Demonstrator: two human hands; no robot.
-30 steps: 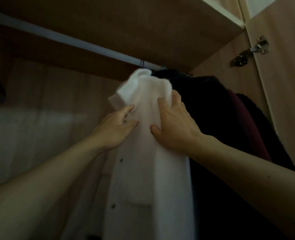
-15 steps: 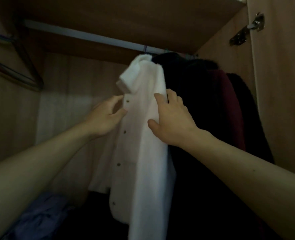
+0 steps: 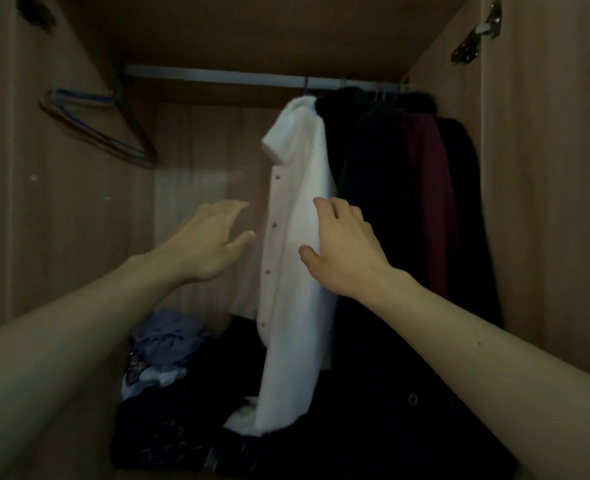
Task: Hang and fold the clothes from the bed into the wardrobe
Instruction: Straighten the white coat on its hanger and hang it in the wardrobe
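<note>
A white shirt (image 3: 297, 216) is hanging from the rail (image 3: 217, 75) inside the wardrobe (image 3: 79, 209), its collar near the top and a row of small snaps running down its front edge. Its hem is trailing down onto the dark clothes piled on the wardrobe floor. The shirt is sitting at the left end of a row of hanging garments: just beside it on the right are dark coats (image 3: 366, 188), then a maroon garment (image 3: 428, 202), then another dark piece against the right wall.

The right hand (image 3: 342, 251) is resting against the shirt's right edge, fingers curled loosely over the fabric and thumb spread out below; its grip is apart, touching the cloth but not clamped on it. The left hand (image 3: 210, 240) is hovering just left of the shirt, clear of it, with fingers and thumb spread and nothing in its grip.

On the left side wall, a bunch of empty hangers (image 3: 96, 129) is hanging at a tilt from the left end of the rail. At the bottom left of the wardrobe a crumpled bluish-purple garment (image 3: 169, 337) is lying on top of a heap of dark clothes (image 3: 169, 434). A metal hinge (image 3: 473, 36) is showing at the upper right, where the open door meets the wardrobe side. The interior is dim, so the dark garments are blurring together and their details are hard to make out.
</note>
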